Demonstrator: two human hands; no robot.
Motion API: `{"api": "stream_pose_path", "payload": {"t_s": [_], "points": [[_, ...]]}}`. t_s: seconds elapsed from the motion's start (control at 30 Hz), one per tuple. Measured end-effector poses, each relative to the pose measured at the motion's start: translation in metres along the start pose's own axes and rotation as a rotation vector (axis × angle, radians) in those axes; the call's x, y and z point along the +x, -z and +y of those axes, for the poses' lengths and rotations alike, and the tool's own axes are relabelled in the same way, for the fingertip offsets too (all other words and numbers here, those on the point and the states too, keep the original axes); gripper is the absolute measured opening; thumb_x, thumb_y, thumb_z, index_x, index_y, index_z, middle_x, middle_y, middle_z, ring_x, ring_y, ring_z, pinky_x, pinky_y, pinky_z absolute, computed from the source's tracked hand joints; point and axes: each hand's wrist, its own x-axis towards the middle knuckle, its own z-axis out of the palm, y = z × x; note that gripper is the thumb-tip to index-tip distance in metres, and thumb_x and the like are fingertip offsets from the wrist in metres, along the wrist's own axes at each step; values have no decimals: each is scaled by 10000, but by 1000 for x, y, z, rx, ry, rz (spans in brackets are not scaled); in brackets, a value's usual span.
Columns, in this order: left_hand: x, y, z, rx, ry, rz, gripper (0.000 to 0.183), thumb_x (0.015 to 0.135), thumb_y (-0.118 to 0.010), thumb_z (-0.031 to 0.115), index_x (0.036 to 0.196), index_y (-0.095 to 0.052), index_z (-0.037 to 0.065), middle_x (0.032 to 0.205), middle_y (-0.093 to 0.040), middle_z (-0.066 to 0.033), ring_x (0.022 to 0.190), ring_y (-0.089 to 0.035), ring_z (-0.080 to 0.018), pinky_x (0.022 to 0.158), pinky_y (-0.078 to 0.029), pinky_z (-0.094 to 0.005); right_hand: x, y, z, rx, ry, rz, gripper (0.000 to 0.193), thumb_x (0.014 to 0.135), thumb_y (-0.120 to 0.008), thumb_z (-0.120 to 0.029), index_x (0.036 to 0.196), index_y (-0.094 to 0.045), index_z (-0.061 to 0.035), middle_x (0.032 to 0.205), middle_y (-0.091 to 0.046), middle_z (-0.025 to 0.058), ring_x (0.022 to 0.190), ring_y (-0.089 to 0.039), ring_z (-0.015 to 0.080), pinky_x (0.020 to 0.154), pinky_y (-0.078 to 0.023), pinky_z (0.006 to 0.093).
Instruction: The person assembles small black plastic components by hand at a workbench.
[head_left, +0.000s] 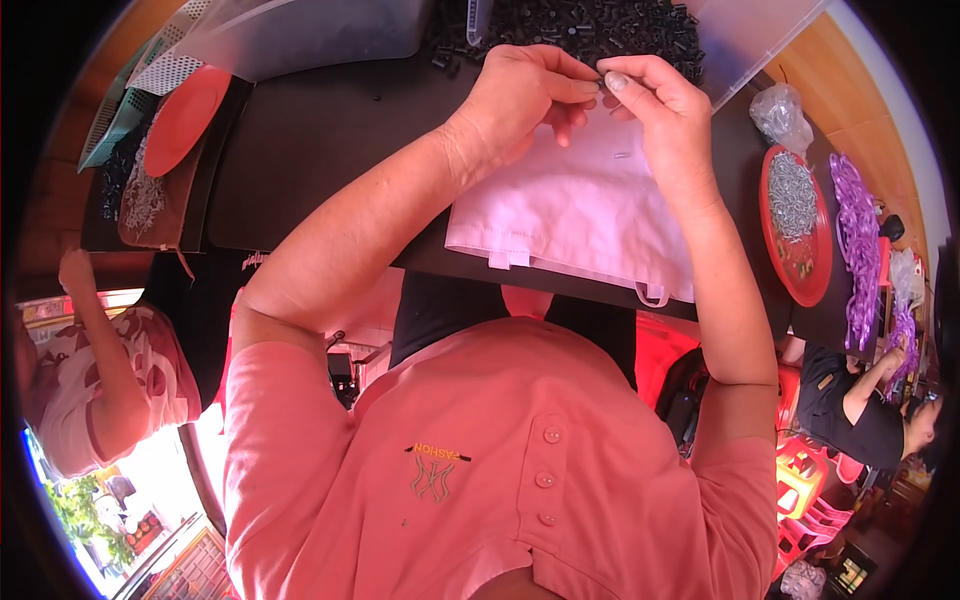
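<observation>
My left hand and my right hand meet fingertip to fingertip at the far side of the table. Between thumbs and forefingers they pinch a small dark part, mostly covered by the fingers; its exact kind cannot be made out. Below them a pale pink cloth with loops along its near edge is spread over the table. One small silver pin lies on this cloth. Just beyond my hands is a heap of small black cylindrical parts.
On the right, a red plate holds silver pins, with a clear plastic bag behind it and purple strands beside it. A grey bin and another red plate are at left. People sit at both sides.
</observation>
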Motion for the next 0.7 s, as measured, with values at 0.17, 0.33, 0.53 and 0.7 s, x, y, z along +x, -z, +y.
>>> {"api": "stream_pose_path", "payload": {"t_s": [0.17,0.33,0.53,0.7], "points": [[1,-4,0,127,-28,1,150,866,-637,27,981,-636,-70,820,-657,-132,650,-621,-164,504,-481,-275,-1,4,5,-115,106,17,111,855,-633,-36,957,-668,-8,805,-665,41,732,-609,105,653,-487,247],[-1,-1,-1,166,-38,-8,138,864,-637,23,965,-639,-71,809,-659,-132,644,-622,-161,487,-475,-270,-4,-3,-2,-424,461,70,96,816,-627,17,909,-645,1,804,-662,101,724,-650,201,649,-504,299],[-6,-8,-1,62,4,59,122,861,-637,21,941,-635,-71,788,-647,-132,596,-609,-163,449,-450,-271,-9,-15,6,-450,480,217,90,790,-642,27,869,-623,-13,802,-655,114,701,-652,267,627,-507,328],[-8,-9,-2,61,3,124,117,853,-638,13,933,-633,-71,771,-638,-126,569,-593,-160,419,-416,-271,-9,-20,11,-441,494,210,89,783,-646,17,857,-613,-19,802,-657,124,708,-649,298,611,-504,343]]}}
